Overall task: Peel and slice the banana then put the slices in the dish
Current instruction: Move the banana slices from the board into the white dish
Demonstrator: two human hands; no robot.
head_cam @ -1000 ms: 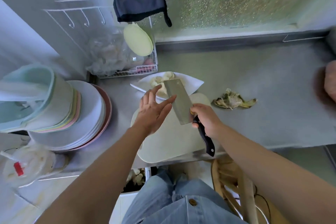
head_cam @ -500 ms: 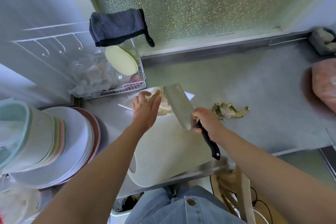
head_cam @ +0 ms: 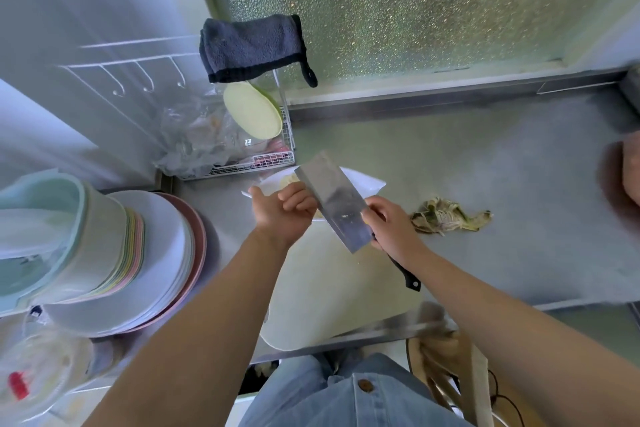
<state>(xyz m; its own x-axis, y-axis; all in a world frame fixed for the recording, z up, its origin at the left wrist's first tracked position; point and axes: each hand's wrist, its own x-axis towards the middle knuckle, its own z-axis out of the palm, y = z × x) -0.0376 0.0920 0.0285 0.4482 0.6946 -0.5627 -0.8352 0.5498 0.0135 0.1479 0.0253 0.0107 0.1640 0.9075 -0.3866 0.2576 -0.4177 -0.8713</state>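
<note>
The right hand (head_cam: pixel 388 225) grips the knife (head_cam: pixel 332 201) by its handle, blade tilted over the dish (head_cam: pixel 363 182) just beyond both hands. The left hand (head_cam: pixel 282 210) curls against the blade; whether it holds anything is unclear. The banana slices (head_cam: pixel 289 178) in the dish look soft and sticky, so they are probably best pushed gently, not pinched.

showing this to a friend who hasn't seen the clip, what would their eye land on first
First the broad cleaver, gripped by the right hand and held tilted over the white dish mid-frame, with the left hand curled beside its blade. Next, the crumpled banana peel on the steel counter to its right, and the stack of plates at the left.
</note>
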